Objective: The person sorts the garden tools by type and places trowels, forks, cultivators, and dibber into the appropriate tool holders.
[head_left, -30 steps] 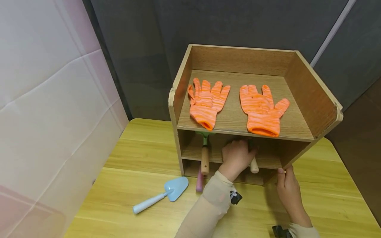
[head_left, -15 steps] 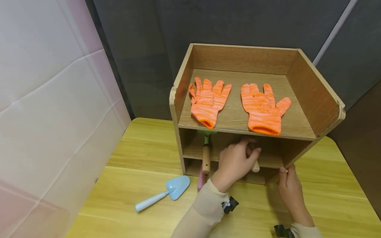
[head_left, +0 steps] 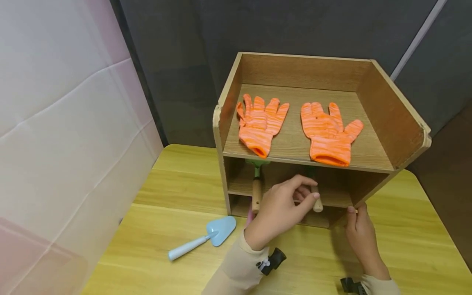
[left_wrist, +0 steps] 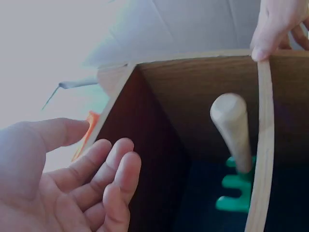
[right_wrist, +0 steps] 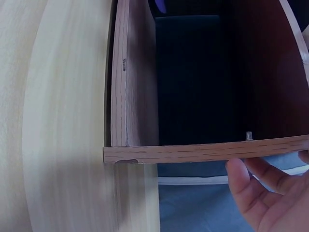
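My left hand (head_left: 284, 207) hovers before the middle shelf, its fingers relaxed, holding nothing. Just beside it, the wooden handle of a hand rake (head_left: 317, 201) sticks out over the shelf edge; in the left wrist view the rake's green tines (left_wrist: 234, 203) show, apart from my fingers. My right hand (head_left: 363, 237) grips the right front edge of the wooden shelf unit (head_left: 302, 164); the right wrist view shows thumb and fingers at that panel edge. A second green-headed tool with a wooden handle (head_left: 257, 196) lies at the left of the middle shelf.
Two orange gloves (head_left: 262, 125) lie spread on the top shelf. A pale blue trowel (head_left: 221, 230) rests on the wooden table (head_left: 147, 241) at the left. A pink handle (head_left: 250, 216) pokes out from the lowest shelf, partly behind my left hand. A dark wall (head_left: 177, 82) stands behind.
My left hand has come away from the rake handle and drawn back toward the left, leaving the rake on the shelf. My right hand stays at the shelf unit's edge.
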Demonstrator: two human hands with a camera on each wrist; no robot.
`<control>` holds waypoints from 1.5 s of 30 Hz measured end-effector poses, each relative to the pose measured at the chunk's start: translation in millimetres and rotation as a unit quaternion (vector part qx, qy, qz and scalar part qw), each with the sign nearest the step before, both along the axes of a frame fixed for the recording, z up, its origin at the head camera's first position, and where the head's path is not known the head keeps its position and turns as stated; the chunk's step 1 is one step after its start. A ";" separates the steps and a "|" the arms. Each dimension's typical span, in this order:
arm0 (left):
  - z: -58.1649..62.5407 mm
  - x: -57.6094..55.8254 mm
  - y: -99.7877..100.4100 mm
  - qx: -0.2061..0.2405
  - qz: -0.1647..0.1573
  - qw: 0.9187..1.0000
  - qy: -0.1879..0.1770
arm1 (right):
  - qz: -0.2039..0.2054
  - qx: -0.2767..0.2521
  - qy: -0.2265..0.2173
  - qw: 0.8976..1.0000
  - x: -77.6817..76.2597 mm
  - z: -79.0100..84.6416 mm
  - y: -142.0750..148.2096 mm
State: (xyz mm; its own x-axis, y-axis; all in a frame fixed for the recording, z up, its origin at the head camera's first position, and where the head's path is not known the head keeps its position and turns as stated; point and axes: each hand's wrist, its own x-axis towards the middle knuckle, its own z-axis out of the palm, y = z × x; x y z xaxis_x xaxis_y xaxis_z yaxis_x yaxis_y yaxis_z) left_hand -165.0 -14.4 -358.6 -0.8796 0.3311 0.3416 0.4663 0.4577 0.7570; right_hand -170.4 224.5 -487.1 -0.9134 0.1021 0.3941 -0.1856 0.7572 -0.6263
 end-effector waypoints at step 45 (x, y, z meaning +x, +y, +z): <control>-55.9 43.4 -164.8 0.051 0.158 0.985 0.050 | 0.003 -0.008 0.003 1.000 -0.1 -2.7 -1.0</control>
State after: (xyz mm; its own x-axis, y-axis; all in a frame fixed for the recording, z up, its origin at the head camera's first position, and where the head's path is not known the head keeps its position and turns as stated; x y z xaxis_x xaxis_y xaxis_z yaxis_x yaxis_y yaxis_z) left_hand -121.6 -179.2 -414.5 -0.8932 0.0065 0.4496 0.3881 0.5161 0.7636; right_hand -170.5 223.4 -489.8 -0.9114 0.1025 0.3987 -0.1945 0.7462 -0.6366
